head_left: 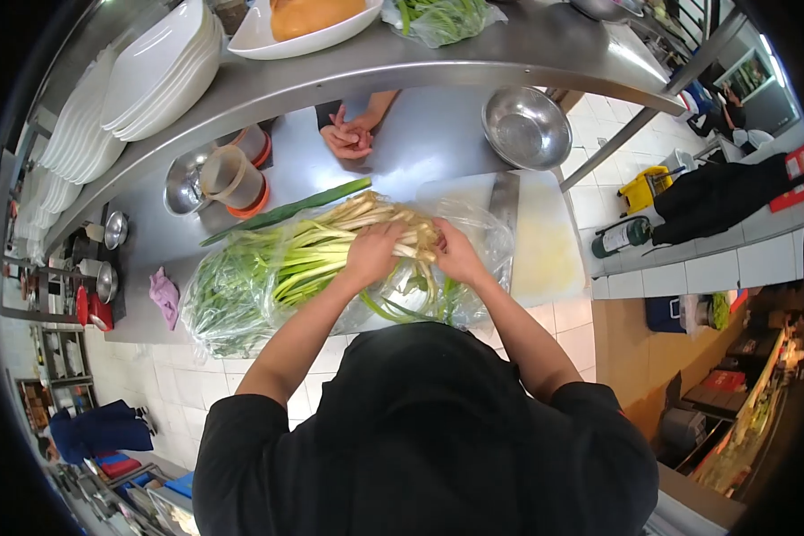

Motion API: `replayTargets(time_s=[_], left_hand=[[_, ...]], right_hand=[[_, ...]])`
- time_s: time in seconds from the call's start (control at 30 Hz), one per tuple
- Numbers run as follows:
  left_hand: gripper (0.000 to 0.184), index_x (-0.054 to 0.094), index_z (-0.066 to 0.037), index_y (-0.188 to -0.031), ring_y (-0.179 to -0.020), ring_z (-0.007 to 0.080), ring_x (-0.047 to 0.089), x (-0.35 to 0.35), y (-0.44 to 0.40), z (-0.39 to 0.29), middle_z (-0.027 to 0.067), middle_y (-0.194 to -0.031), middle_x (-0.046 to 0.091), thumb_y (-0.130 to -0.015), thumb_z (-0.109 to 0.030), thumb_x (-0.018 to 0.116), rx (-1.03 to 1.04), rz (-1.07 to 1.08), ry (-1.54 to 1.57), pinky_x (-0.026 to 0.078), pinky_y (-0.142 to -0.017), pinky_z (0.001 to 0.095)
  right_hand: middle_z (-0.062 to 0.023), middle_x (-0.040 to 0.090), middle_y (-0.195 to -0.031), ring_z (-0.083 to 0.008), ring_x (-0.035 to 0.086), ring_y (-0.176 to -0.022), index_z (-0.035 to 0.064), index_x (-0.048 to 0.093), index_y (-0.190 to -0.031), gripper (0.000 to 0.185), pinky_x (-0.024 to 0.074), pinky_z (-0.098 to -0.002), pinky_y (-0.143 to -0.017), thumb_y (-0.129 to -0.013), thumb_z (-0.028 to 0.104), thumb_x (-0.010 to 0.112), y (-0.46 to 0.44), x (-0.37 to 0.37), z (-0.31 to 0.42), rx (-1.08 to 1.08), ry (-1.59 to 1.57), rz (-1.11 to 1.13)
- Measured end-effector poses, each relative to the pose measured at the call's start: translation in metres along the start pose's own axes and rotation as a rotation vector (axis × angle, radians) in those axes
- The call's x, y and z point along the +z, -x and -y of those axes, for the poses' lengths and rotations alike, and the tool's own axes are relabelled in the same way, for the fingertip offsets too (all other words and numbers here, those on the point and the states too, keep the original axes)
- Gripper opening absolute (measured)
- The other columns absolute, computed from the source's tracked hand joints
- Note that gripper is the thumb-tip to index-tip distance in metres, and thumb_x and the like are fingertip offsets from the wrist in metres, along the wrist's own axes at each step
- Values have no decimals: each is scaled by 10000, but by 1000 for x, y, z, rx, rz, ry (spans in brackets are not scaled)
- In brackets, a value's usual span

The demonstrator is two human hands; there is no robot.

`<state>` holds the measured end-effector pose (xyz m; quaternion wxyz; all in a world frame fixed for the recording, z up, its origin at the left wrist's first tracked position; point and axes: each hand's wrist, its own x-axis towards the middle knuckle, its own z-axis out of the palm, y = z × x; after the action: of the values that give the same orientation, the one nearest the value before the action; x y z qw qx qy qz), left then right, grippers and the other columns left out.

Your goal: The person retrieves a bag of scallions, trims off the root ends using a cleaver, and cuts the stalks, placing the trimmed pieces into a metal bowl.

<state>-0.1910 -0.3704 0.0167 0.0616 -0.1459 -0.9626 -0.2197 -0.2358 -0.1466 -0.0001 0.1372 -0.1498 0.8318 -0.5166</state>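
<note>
A large bunch of green onions (308, 259) lies on the steel counter, its leafy end to the left inside a clear plastic bag (214, 299). My left hand (372, 255) rests over the pale stalks near the root end, its fingers pressed together on them. At the roots, my right hand (456, 253) has its fingers curled round the root ends. One long green stalk (286, 212) lies apart, behind the bunch. Crumpled clear plastic also spreads under and to the right of my right hand. Some fingertips are hidden among the roots.
Behind the bunch are another person's clasped hands (348, 137). A cutting board (545, 237) with a cleaver-like blade (504, 201) lies right. Metal bowls (526, 128) and plastic containers (233, 177) stand behind. A shelf (402, 79) holding plates (165, 67) overhangs the counter; a pink cloth (164, 297) lies left.
</note>
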Motion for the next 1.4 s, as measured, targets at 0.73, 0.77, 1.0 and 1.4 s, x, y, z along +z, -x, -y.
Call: replayTargets(time_s=[0.73, 0.77, 1.0, 1.4], left_hand=[[713, 561, -37, -1348, -1123, 368, 604, 3, 11, -14, 177, -1189, 651, -675, -94, 790, -19, 103, -149, 456, -990, 459], [720, 555, -28, -1355, -1127, 372, 601, 8, 10, -15, 178, -1206, 644, -678, -97, 790, -22, 51, -162, 459, -980, 463], [669, 591, -9, -1310, -1154, 370, 557, 21, 10, -23, 166, -1258, 628, -678, -103, 789, -128, -5, -208, 443, -970, 461], [489, 632, -12, -1064, -1042, 394, 568, -23, 16, -19, 167, -1034, 618, -584, 0, 721, 100, -104, 5, 474, -888, 469]], right_hand=[[-241, 634, -1237, -417, 574, -1193, 17, 638, -1254, 436, 471, -452, -1038, -820, -21, 659, -41, -12, 2, -220, 307, 189], [-253, 625, -1234, -431, 547, -1217, 11, 636, -1259, 455, 449, -461, -1066, -806, -21, 660, -43, -7, -7, -171, 373, 186], [-241, 684, -1118, -370, 663, -1023, -22, 631, -1251, 412, 534, -417, -936, -840, -11, 645, -49, -17, -12, -115, 265, 300], [-156, 734, -1011, -238, 697, -948, -59, 665, -1240, 369, 555, -365, -870, -908, 102, 667, -30, -9, -7, 8, -187, 183]])
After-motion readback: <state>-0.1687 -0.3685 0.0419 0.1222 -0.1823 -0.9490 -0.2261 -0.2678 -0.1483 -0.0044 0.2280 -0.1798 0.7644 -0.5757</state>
